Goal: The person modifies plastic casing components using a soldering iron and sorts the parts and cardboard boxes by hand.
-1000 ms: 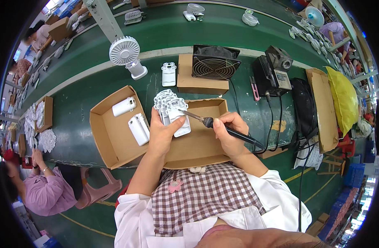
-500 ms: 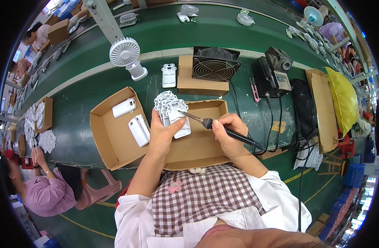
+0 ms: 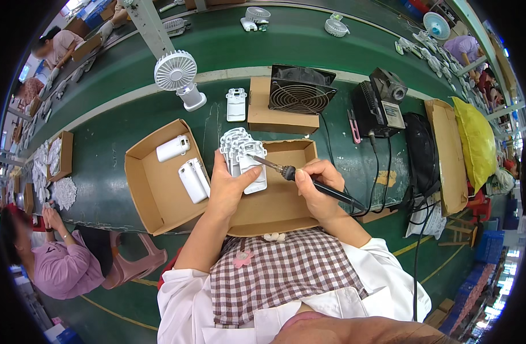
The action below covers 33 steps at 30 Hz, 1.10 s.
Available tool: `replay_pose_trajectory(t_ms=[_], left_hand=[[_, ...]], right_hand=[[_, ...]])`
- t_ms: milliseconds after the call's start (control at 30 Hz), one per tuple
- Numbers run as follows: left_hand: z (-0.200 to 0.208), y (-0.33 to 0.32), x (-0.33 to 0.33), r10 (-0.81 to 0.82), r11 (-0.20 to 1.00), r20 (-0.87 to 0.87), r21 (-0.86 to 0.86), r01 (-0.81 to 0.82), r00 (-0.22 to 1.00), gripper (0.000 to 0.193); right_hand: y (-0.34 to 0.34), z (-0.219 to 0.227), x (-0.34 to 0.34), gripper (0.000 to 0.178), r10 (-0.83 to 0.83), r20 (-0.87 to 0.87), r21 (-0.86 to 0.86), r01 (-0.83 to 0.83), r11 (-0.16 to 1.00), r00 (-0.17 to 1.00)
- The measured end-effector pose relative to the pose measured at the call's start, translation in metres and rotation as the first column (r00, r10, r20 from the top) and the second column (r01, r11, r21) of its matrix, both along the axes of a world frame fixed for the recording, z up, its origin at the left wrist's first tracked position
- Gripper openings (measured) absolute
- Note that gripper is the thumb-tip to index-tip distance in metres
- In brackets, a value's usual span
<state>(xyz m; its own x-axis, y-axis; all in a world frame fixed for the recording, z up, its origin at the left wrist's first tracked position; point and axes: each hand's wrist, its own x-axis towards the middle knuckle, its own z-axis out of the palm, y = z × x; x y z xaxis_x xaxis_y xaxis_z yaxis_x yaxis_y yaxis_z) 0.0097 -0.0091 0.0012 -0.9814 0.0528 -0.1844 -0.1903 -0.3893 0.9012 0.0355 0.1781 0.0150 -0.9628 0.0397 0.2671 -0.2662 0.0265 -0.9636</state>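
My left hand (image 3: pixel 228 186) is closed on a fanned stack of white plastic housings (image 3: pixel 252 182), its thumb lying across the front one. In my right hand (image 3: pixel 320 186) is a soldering iron (image 3: pixel 337 195) with a black handle, gripped like a pen. The iron's metal tip points left and meets the upper part of the front housing, as far as I can see. Both hands are over an open cardboard box (image 3: pixel 274 212). One more white housing (image 3: pixel 236 106) lies flat on the green table beyond the stack.
Left of my hands, a cardboard box (image 3: pixel 145 198) holds white casings (image 3: pixel 194 180). A white handheld fan (image 3: pixel 176 71) stands behind it. A black fan (image 3: pixel 302 92) sits on cardboard; at right are pink-handled tweezers (image 3: pixel 354 127) and a soldering station (image 3: pixel 377 109) with cables. A co-worker (image 3: pixel 68 264) sits at left.
The housings and my left hand have shifted slightly right. The iron's tip stays at the front housing, and my right hand has hardly moved.
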Motion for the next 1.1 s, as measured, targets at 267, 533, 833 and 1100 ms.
replay_pose_trajectory(t_ms=[267, 533, 833, 1100], left_hand=[[0.003, -0.004, -0.001, 0.001, 1.000, -0.003, -0.001, -0.001, 1.000, 0.054], [-0.008, -0.002, 0.001, -0.012, 0.999, -0.008, -0.032, 0.011, 1.000, 0.065], [0.000, 0.001, 0.001, -0.083, 0.990, -0.041, -0.121, 0.077, 0.996, 0.078], [0.009, -0.005, 0.001, 0.025, 0.999, 0.010, -0.023, -0.024, 1.000, 0.041]], right_hand=[[-0.004, 0.000, -0.003, 0.012, -0.006, -0.013, -0.004, 0.006, 1.000, 1.000], [0.001, 0.000, 0.003, 0.009, -0.041, -0.080, -0.067, 0.036, 0.997, 0.996], [0.002, -0.005, 0.006, 0.018, -0.104, -0.211, -0.141, 0.075, 0.987, 0.972], [0.003, -0.003, 0.004, 0.009, -0.006, -0.129, -0.107, -0.008, 0.994, 0.992]])
